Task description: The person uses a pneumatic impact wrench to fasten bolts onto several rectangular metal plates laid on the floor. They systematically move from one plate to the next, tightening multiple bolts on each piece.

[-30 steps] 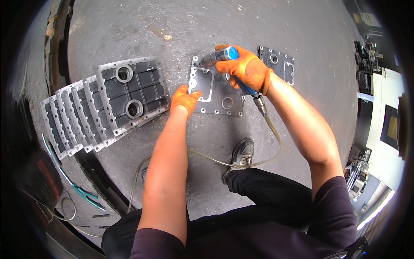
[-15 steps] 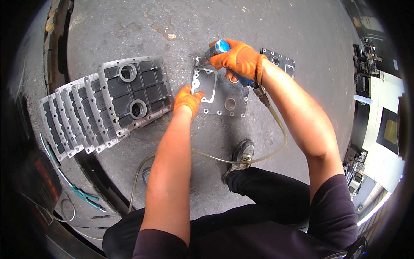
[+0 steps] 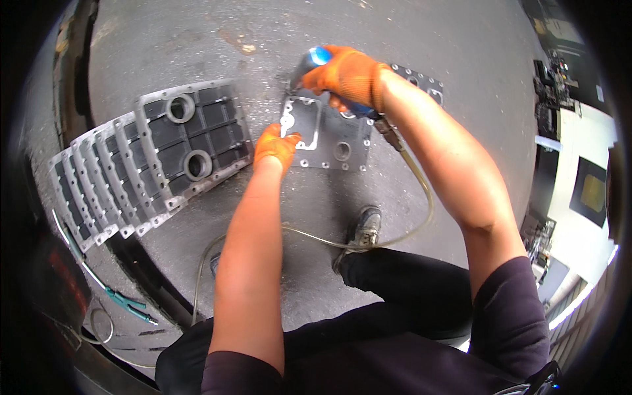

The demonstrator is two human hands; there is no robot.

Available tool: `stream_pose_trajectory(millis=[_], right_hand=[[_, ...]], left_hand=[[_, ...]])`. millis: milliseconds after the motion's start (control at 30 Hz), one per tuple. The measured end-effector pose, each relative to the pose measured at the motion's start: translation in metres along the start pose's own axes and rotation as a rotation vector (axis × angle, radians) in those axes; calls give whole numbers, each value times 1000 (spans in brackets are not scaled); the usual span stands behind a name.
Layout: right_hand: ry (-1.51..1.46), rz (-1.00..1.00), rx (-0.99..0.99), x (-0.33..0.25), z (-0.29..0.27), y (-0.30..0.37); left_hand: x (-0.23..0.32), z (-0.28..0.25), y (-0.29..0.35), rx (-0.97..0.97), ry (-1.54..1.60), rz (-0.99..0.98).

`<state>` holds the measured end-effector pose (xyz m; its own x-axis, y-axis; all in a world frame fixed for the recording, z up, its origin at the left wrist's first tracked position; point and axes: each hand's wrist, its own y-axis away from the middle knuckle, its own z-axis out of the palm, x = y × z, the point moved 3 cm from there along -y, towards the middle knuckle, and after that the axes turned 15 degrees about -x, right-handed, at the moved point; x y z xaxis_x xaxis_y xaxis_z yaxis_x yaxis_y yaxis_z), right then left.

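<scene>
A grey metal cover plate (image 3: 325,148) with bolt holes along its rim and a bright machined outline lies on the floor ahead of me. My left hand (image 3: 275,146), in an orange glove, grips its left edge, thumb on top. My right hand (image 3: 355,76), gloved alike, is wrapped round a blue pistol-shaped air tool (image 3: 319,57). The tool's dark nose hangs at the plate's far left corner; I cannot tell whether it touches. From its grip a clear air hose (image 3: 429,197) loops down toward my legs.
Several ribbed metal covers (image 3: 191,131) lean in an overlapping row on the left. Beyond my right hand another plate (image 3: 428,82) lies partly hidden. A teal blow gun (image 3: 125,301) rests at lower left. My shoe (image 3: 363,230) stands near the hose. Pale machinery (image 3: 579,145) lines the right.
The whole scene has shifted slightly left and up in view. The air tool has moved a little farther out at the plate's far left corner. My left hand keeps its hold.
</scene>
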<state>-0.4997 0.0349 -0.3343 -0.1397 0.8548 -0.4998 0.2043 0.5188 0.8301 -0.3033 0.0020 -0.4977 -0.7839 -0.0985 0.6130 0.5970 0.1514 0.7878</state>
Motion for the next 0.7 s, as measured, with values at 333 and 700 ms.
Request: stream_pose_trajectory(millis=[333,700], right_hand=[[183,-112,-28,12,8,16],[-392,59,114,203,24,171]], left_hand=[[3,6,4,93,-50,53],[-5,14,-4,117,-84,78]])
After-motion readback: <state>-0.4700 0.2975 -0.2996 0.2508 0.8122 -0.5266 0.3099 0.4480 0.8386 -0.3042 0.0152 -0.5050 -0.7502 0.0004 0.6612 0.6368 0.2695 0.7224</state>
